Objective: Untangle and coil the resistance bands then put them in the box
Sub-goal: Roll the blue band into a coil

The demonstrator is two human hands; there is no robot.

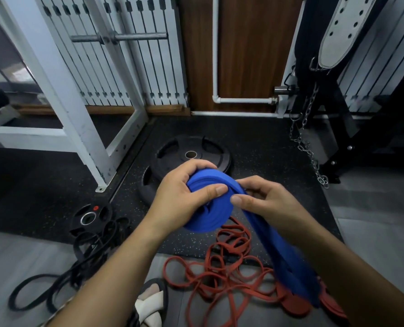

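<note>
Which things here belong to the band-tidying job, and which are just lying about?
Part of the job: blue band, part coiled, held by left hand and right hand; red bands, tangled; black bands, tangled.
Just lying about: weight plates, chain, lifting belt, sandal.

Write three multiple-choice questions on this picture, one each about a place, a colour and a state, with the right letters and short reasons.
1. Where do the red bands lie?
A. on the floor
B. on a table
C. on a chair
2. Which colour is the band in the left hand and right hand?
A. black
B. blue
C. green
3. How is that band now?
A. fully loose
B. partly coiled
C. knotted
Answers: 1 A, they lie tangled on the floor; 2 B, roll and tail are blue; 3 B, a roll exists and a tail hangs.
</note>
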